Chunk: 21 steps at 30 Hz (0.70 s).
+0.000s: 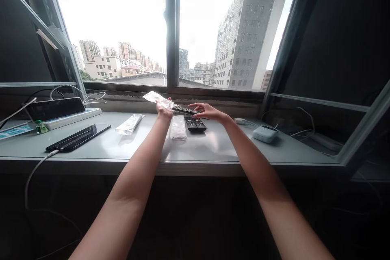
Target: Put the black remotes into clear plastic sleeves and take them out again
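My left hand (pixel 163 109) pinches a clear plastic bag (pixel 156 98) above the far part of the grey sill-like table (pixel 91 156). A black remote control (pixel 184 110) is held up between my hands, its left end against the bag. The fingers of my right hand (pixel 207 111) are on its right end. A second black remote control (pixel 195 124) lies on the table just below, next to a flat clear plastic sleeve (pixel 178 128). Further left lies another clear sleeve (pixel 129 124) with something white inside.
To the left are a black phone (pixel 76 138), a white power strip (pixel 73 117), a dark tablet (pixel 55 109) and a small green bottle (pixel 41 127), with white cables. A small white box (pixel 265 133) sits right. Window frames stand behind the table.
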Each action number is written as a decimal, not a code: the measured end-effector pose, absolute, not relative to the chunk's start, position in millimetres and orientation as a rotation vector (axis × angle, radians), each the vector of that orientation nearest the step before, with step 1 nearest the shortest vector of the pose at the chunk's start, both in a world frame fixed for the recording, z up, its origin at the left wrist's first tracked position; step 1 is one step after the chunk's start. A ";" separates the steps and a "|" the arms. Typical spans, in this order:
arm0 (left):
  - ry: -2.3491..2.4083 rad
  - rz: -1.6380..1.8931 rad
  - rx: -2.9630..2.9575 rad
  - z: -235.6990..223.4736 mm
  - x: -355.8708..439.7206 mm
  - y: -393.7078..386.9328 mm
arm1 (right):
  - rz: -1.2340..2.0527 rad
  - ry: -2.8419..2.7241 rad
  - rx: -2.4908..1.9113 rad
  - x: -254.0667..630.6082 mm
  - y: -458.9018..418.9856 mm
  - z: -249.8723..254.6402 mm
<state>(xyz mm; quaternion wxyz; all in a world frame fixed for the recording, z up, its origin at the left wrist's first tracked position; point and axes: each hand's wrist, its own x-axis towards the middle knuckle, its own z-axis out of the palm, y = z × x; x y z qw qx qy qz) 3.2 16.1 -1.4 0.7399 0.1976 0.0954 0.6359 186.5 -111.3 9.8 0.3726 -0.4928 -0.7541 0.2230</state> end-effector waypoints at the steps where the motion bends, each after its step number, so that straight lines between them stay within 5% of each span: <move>1: 0.248 1.384 0.412 0.2 5.7 11.8 | 0.496 -1.883 -1.314 183.4 -108.4 6.0; 11: 0.284 1.334 0.372 7.5 24.0 -21.2 | 0.139 -1.802 -1.429 156.7 -101.2 -13.5; 21: 0.317 1.371 0.262 5.3 19.7 -19.5 | 0.978 -1.831 -1.108 153.1 -107.3 -14.2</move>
